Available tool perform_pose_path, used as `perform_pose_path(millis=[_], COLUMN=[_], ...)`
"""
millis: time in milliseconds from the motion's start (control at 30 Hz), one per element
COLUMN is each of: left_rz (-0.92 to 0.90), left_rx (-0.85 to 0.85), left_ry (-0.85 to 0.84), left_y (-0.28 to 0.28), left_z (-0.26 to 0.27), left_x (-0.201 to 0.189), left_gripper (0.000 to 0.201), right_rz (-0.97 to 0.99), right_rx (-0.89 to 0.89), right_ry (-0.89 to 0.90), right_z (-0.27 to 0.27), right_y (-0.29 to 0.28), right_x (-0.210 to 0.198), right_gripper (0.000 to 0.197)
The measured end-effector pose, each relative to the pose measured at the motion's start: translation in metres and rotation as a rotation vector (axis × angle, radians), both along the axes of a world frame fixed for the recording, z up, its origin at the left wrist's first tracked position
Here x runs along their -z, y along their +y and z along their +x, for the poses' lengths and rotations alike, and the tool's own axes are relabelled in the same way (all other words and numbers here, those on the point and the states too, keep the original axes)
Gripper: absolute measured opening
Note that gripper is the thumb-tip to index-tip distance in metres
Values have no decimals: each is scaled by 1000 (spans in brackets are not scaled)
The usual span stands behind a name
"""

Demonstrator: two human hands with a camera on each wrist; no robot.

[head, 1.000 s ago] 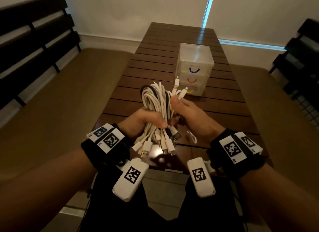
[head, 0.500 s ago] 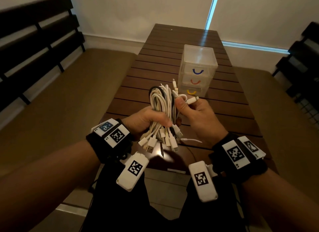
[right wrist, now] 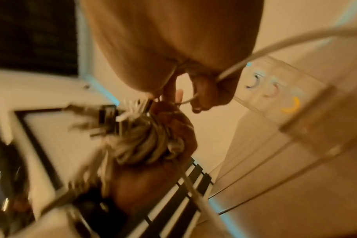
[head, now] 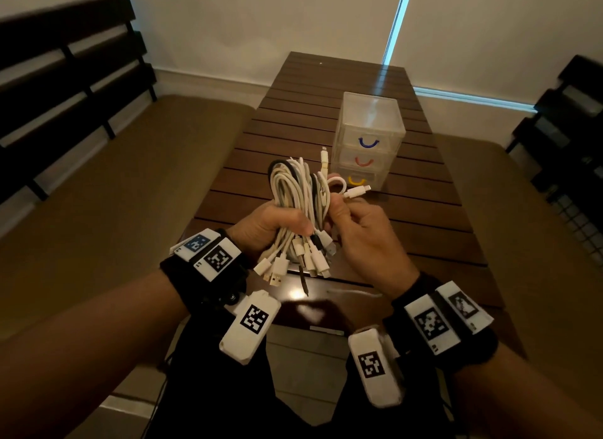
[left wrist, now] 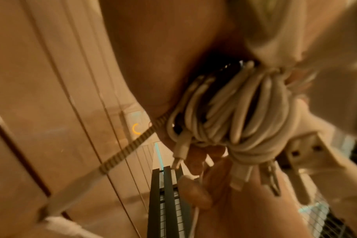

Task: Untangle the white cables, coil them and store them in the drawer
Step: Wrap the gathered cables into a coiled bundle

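— White cables [head: 295, 195], where are they?
— Bunched in the left hand [head: 267, 224], above the table's [head: 434, 229] near edge. The right hand [head: 365, 233] pinches one cable end.
— And the drawers [head: 368, 151]?
— Mid-table, closed. Both wrist views are blurry.

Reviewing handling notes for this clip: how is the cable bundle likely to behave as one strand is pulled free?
The cable bundle looks floppy: loops sag above the left hand, plugs dangle below. The strand pinched by the right hand will probably snag, being interwoven. Probably light, since one hand grips it.
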State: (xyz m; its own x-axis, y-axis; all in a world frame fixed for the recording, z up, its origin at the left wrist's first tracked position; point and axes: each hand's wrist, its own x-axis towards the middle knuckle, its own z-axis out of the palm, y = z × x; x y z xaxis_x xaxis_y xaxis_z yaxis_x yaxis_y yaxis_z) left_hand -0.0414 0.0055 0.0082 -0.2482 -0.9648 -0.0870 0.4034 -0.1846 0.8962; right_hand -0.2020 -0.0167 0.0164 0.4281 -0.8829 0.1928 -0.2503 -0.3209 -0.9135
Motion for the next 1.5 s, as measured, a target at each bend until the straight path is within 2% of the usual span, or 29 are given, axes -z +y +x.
perform_pose_path(millis=[67, 133, 200, 300, 400, 500, 700, 767, 867, 967, 1000, 1133, 1233, 1333, 1433, 1500], left_rz=[-23, -39, -55, -57, -31, -47, -115, -135, -183, -179, -164, -124, -111, -72, 12, 39], left_rx=[6, 36, 63, 93, 140, 190, 213, 191, 141, 104, 97, 77, 71, 2, -124, -215], left_ry=[4, 42, 27, -130, -274, -351, -312, -297, -230, -110, -65, 86, 97, 67, 155, 210], left_y=[1, 1, 1, -1, -3, -6, -6, -4, -1, 2, 2, 1, -1, -5, -12, -18], left_z=[-2, -3, -2, 3, 12, 15, 9, 4, -7, -17, -19, -26, -25, -26, -22, -12], left_x=[-3, -6, -8, -12, -19, -29, -32, -32, -29, -23, -20, -10, -6, -4, -8, -14], left_gripper=[48, 44, 51, 46, 51, 46, 26, 26, 32, 37, 39, 41, 41, 35, 26, 20], right_rz=[-147, -141, -107, -54, -72, -67, 176, 225, 190, 43, 0, 36, 102, 117, -30, -51], right_rx=[33, 22, 33, 16, -56, -113, -141, -144, -68, 39, 60, 21, -20, 14, 80, 16], right_ry=[81, 88, 51, 62, 129, 104, -89, -122, -111, -94, -91, -100, -80, -104, 39, 108], right_z=[1, 1, 0, -2, -9, -13, -11, -10, -9, -6, -5, -15, -22, -22, -27, -33], right_y=[2, 5, 3, -2, 0, -2, -9, -6, -8, -9, -10, -18, -20, -20, -22, -18], right_x=[9, 12, 11, 6, 3, -3, -9, -8, 0, 10, 12, 9, 13, 21, 32, 35], right_gripper=[51, 53, 55, 56, 58, 59, 52, 49, 54, 77, 79, 63, 50, 35, 27, 14])
